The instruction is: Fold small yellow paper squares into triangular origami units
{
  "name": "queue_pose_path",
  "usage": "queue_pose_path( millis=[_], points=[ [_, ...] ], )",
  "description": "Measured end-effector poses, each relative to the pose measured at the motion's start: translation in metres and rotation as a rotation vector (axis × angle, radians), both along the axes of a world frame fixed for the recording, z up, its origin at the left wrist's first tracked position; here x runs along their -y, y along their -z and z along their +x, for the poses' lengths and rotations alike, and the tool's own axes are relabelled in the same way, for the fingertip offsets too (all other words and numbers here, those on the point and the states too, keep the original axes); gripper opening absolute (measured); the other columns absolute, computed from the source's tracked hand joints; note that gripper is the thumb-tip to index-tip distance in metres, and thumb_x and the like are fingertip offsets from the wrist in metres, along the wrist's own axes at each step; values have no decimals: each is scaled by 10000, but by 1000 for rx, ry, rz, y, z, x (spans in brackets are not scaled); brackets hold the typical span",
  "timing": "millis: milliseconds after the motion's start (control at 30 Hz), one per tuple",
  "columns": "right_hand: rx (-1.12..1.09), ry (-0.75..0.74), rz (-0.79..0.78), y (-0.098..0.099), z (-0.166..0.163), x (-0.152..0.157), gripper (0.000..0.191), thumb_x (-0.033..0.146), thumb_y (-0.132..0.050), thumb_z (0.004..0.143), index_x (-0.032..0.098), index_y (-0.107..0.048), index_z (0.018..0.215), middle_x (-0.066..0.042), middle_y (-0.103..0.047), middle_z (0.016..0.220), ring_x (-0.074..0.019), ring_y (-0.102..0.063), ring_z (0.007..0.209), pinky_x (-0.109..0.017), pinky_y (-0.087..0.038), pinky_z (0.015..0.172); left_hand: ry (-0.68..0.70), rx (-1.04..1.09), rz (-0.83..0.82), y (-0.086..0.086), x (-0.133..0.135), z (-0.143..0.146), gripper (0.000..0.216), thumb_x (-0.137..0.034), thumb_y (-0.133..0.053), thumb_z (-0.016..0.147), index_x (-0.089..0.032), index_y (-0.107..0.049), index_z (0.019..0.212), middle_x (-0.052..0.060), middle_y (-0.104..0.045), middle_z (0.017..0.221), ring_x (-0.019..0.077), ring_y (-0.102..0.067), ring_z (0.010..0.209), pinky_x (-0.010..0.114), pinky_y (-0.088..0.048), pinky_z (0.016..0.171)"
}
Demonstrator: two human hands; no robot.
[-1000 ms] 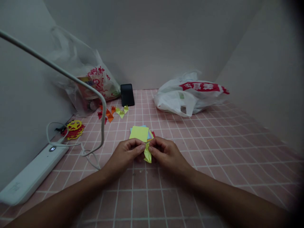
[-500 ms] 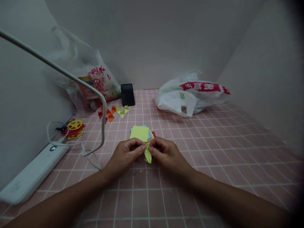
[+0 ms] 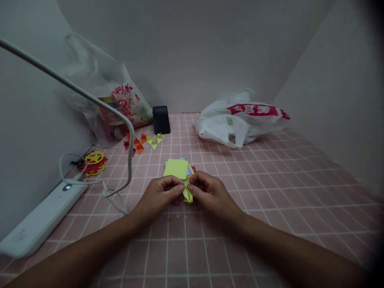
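A small folded piece of yellow origami paper (image 3: 188,194) is pinched between both hands just above the table. My left hand (image 3: 160,195) grips its left edge between thumb and fingers. On the other side, my right hand (image 3: 211,195) pinches the right edge, thumb turned toward the paper. The fingertips cover part of the folds. Right behind the hands lies a stack of square paper sheets (image 3: 175,169), a yellow one on top and blue, orange and red edges showing beneath.
Folded paper pieces (image 3: 140,145) in red, orange and yellow lie near a black phone (image 3: 161,119). Plastic bags stand at back left (image 3: 129,104) and back right (image 3: 222,128). A white power strip (image 3: 45,218) and a looping cable (image 3: 131,156) occupy the left.
The folded yellow paper has tilted and looks shorter between the fingers, its lower tip raised slightly. Both hands stay in nearly the same place, still pinching it.
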State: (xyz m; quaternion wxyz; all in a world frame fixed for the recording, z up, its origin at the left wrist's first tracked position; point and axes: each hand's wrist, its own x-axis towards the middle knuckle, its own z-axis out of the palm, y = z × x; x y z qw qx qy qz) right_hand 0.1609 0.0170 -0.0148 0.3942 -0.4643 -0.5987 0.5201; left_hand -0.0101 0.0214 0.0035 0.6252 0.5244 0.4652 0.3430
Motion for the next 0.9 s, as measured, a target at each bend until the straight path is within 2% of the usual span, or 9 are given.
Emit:
queue_pose_path(
  millis=[267, 567, 700, 900],
  points=[
    [-1, 12, 5, 2, 0, 0, 128, 248, -575, 846, 192, -520, 746, 21, -544, 682, -120, -495, 621, -239, -379, 560, 16, 14, -27, 4, -3, -2, 223, -350, -648, 814, -131, -664, 774, -10, -621, 643, 87, -525, 569, 211, -416, 587],
    [-17, 17, 10, -2, 0, 2, 132, 230, -585, 842, 187, -516, 737, 28, -524, 670, -108, -460, 607, -233, -365, 540, 15, 63, -113, 6, -2, -2, 221, -357, -697, 777, -138, -674, 755, -5, -637, 665, 85, -539, 568, 216, -418, 592],
    [-24, 6, 14, 0, 0, 1, 137, 241, -595, 840, 188, -518, 740, 25, -531, 682, -111, -469, 618, -233, -371, 545, 17, 43, -100, 3, -2, -1, 215, -348, -696, 765, -137, -667, 739, -11, -618, 624, 88, -527, 551, 224, -412, 588],
    [-87, -41, -66, 3, -2, -1, 104, 205, -618, 804, 188, -520, 770, 24, -549, 693, -115, -497, 622, -234, -379, 549, 24, 8, -51, 3, -3, -1, 232, -361, -688, 758, -135, -647, 727, -13, -607, 622, 89, -516, 539, 227, -406, 568]
  ],
)
